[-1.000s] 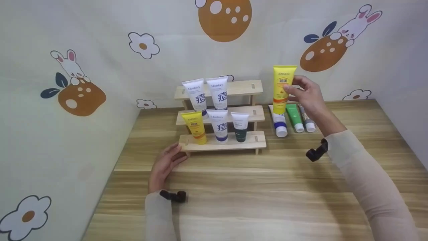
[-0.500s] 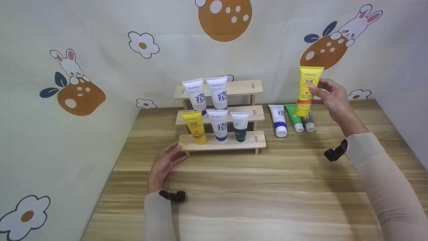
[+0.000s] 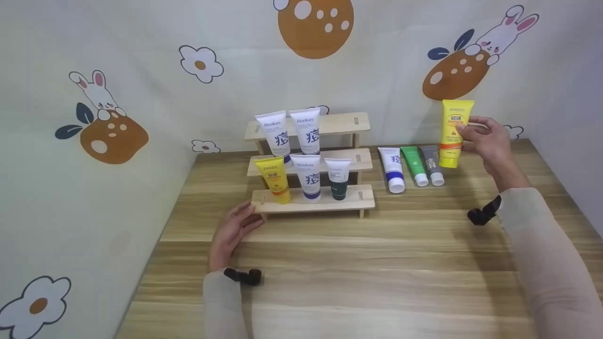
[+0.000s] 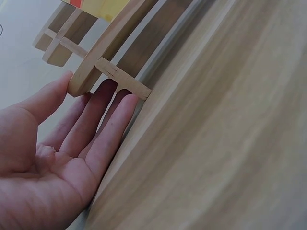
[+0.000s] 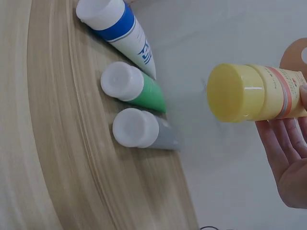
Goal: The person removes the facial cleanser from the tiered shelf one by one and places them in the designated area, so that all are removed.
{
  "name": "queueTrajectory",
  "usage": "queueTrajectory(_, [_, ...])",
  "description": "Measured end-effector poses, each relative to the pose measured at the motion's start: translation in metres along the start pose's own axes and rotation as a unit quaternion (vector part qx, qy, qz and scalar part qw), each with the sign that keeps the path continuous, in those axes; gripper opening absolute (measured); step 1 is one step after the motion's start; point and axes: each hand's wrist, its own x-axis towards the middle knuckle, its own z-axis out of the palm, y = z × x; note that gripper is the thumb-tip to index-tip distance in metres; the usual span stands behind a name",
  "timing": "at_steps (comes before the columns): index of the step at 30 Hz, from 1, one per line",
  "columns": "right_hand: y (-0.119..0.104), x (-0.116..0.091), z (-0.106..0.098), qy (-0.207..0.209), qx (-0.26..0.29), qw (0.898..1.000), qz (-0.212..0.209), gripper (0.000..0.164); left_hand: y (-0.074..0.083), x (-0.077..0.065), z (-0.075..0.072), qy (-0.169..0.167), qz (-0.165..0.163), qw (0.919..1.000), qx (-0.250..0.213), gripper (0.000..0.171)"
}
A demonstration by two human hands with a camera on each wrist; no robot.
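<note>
My right hand [image 3: 487,141] holds a yellow squeeze tube [image 3: 455,134] upright, cap down, between thumb and fingers. It is raised beside a row of lying tubes: a white one with a blue band [image 3: 392,169], a green one [image 3: 414,165] and a grey one [image 3: 431,165]. In the right wrist view the yellow cap [image 5: 235,93] is off the table. With its thumb at the board's end and fingers under it by the leg, my left hand [image 4: 72,153] grips the three-tier wooden display rack [image 3: 330,203] at its lowest left corner.
On the rack's bottom tier stand another yellow tube [image 3: 274,179], a white tube [image 3: 307,178] and a white-and-green tube [image 3: 338,179]. Two more white tubes [image 3: 275,134] are on the middle tier. A patterned cloth wall [image 3: 226,108] rises behind the wooden table [image 3: 330,268].
My right hand has carried the yellow tube rightward and slightly down, from over the white tube to the right of the grey one. The left hand stays at the rack's corner.
</note>
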Motion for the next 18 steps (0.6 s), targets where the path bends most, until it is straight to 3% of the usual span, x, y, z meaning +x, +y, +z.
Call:
queueTrajectory(6, [0.015,0.008,-0.008,0.006,-0.050,0.998,0.034,0.089,0.001,-0.002,0.001,0.006,-0.004,0.9999,-0.010,0.060])
queueTrajectory(18, [0.041,0.024,-0.009,-0.014,-0.111,0.989,0.093,0.090,0.002,-0.003,0.000,0.008,-0.015,0.9998,-0.004,0.063])
